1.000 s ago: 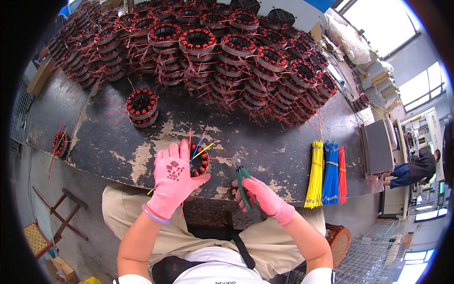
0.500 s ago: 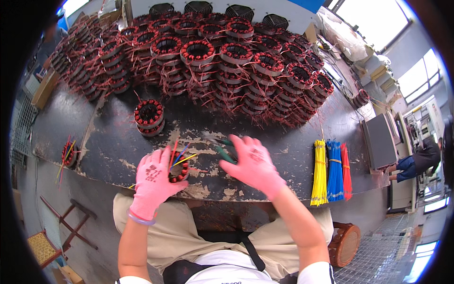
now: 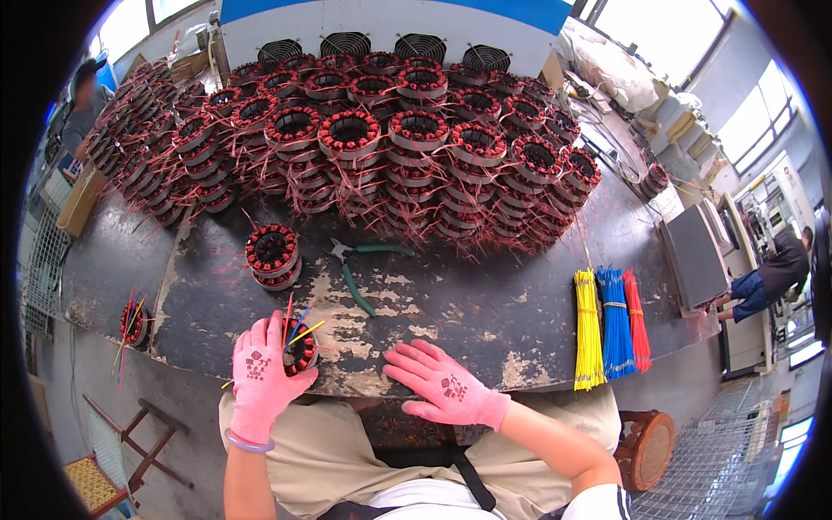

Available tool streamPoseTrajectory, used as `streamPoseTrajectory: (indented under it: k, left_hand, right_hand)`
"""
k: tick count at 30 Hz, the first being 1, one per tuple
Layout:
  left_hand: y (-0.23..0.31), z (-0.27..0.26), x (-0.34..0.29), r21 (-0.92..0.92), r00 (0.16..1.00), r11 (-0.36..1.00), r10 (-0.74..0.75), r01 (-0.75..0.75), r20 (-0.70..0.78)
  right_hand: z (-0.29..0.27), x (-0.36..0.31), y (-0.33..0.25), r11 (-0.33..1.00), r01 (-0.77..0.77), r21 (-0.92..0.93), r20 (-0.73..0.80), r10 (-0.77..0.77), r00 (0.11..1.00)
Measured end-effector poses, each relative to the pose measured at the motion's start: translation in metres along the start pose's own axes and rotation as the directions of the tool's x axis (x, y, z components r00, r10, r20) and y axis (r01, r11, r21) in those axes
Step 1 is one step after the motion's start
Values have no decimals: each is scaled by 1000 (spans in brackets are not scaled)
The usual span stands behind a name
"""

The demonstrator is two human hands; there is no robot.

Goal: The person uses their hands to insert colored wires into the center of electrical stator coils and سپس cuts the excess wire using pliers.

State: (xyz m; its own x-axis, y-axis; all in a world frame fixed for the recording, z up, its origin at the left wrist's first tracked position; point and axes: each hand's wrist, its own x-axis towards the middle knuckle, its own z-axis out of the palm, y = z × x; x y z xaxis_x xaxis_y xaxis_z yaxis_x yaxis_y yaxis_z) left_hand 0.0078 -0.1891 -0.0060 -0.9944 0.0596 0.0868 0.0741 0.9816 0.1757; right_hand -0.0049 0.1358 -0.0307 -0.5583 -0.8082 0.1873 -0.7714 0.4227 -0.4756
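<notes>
Here, a round ring of dark metal with red wire coils [image 3: 302, 354] is held near the front edge of the black, worn desk [image 3: 472, 299]. It is gripped from its left side by the pink-gloved left hand [image 3: 263, 371], with the thumb bent around the near side. No long side is shown, since the ring is round, but thin red, blue and yellow wires [image 3: 302, 328] are pointed up and away from it. To the right, well apart from the ring, the pink-gloved right hand [image 3: 444, 383] is held empty, its fingers spread; whether the desk is touched cannot be told. Farther off, pliers with green handles [image 3: 351, 282] are left spread wide, tips pointed away, with one handle aimed right and one aimed back between both hands.
</notes>
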Motion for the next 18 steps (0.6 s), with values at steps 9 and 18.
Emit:
streamPoseTrajectory:
  k: [9,18]
  left_hand:
    - [-30,-41,-26,-286,990,948,-144,138,1]
    - [-223,-153,-45,-249,837,876,-473,414,-273]
  right_hand:
    - [-53,24,136,960,-204,-193,-204,164,965]
    - [-16,-4,35,975,-208,-78,-184,191,964]
